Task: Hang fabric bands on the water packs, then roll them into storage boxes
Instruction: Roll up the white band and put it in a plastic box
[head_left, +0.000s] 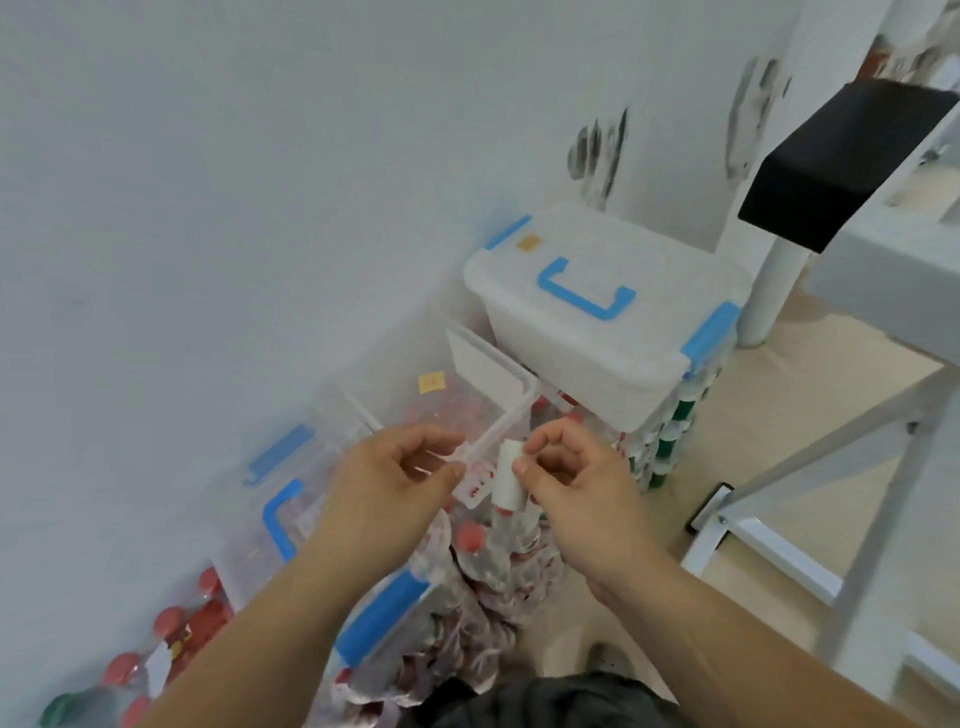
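Dark clothing (545, 701) fills the bottom edge, closest to the lens, with both bare forearms reaching forward over it.

- White wall (208, 208) takes up the whole left and top.
- White table frame (769, 473) stands at right on a beige floor.
- Closed storage box (597, 332), white with a blue handle and clips, sits against the wall. Green-capped packs (670, 431) show under its right end.
- Open clear box (395, 395) sits just this side of it, with a yellow sticker on its wall. Its lid (280, 519), blue handle up, lies to the left.
- Water packs (493, 582) with red caps are heaped in and in front of the open box, right under the hands.
- Left hand (395, 478): fingers curled, thumb and forefinger pinching a small white tag (475, 488) with red print.
- Right hand (566, 473): thumb and forefinger pinching the top of a white band (506, 478). It's probably rolled around a pack's neck, but blur makes that hard to confirm.
- Band and tag touch each other between the two hands, above the heap.
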